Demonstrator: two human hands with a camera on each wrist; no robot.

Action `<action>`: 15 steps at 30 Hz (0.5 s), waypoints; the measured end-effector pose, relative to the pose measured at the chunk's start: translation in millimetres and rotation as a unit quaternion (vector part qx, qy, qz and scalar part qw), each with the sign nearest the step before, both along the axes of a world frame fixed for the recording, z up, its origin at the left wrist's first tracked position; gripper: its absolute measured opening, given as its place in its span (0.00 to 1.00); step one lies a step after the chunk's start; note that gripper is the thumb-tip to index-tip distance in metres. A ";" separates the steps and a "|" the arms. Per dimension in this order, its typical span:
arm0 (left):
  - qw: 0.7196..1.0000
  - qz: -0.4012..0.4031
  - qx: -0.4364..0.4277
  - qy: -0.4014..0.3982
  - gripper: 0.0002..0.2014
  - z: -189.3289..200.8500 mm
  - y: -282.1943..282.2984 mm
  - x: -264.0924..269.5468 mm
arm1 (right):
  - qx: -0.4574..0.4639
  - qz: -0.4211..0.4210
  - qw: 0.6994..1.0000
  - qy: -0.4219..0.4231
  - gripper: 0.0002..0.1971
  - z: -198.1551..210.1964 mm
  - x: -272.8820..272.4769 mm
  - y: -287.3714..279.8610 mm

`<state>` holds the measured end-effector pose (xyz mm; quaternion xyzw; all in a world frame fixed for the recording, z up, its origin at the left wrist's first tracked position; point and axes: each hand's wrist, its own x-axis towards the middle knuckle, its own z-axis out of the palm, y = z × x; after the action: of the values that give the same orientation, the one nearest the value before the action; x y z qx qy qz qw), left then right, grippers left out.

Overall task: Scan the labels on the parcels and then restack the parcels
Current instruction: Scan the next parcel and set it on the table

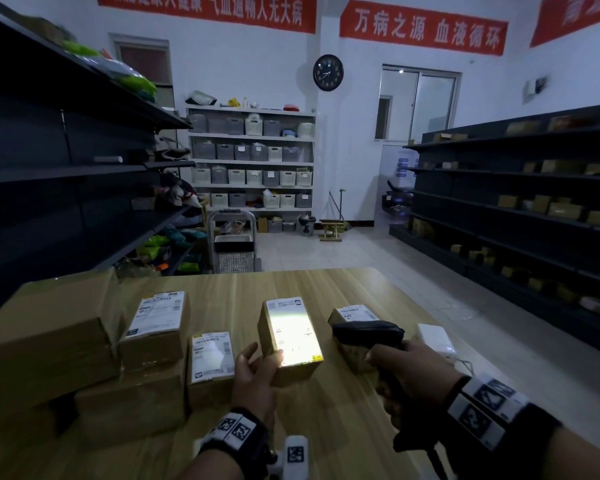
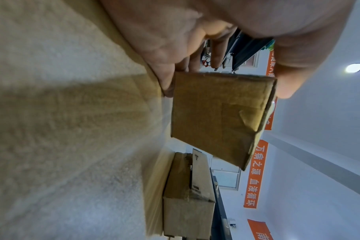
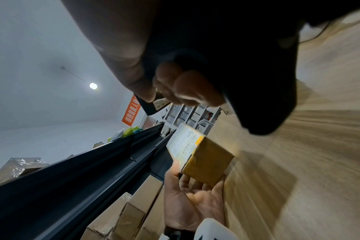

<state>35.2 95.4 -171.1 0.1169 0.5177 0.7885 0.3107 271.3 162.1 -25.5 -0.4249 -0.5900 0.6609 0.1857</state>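
red banner [image 1: 423, 27] on back wall: 万病之源 血液循环 | red banner over the shelves [image 1: 207, 10], top cropped: 人无大病 legible, rest partly cut | wall clock [image 1: 328, 72]: numerals 1–12, too small to read singly | parcel shipping labels [image 1: 156, 315]: print too blurred to read | right-hand banner [image 1: 575, 15]: cropped, unreadable

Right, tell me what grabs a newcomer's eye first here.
The brightly lit label on the small parcel mid-table, held by the left hand. Beside it, the right hand aims a black scanner at that label. Behind, red banners stand out on the white wall.
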 end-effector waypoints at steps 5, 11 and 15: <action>1.000 -0.019 -0.001 0.020 0.40 1.2 -0.8 -3.1 | 0.011 0.004 1.000 0.000 0.09 2.1 1.1 -0.3; 1.000 -0.016 0.011 -0.006 0.44 1.1 1.9 -1.6 | -0.012 0.003 1.000 -0.001 0.08 3.0 0.3 0.9; 1.000 -0.005 0.025 -0.014 0.49 1.9 2.9 1.8 | -0.021 0.003 1.000 0.011 0.09 -1.8 -1.5 4.2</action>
<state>37.0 98.3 -169.2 0.1164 0.4927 0.8012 0.3192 269.8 166.2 -27.3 -0.4195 -0.5753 0.6782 0.1819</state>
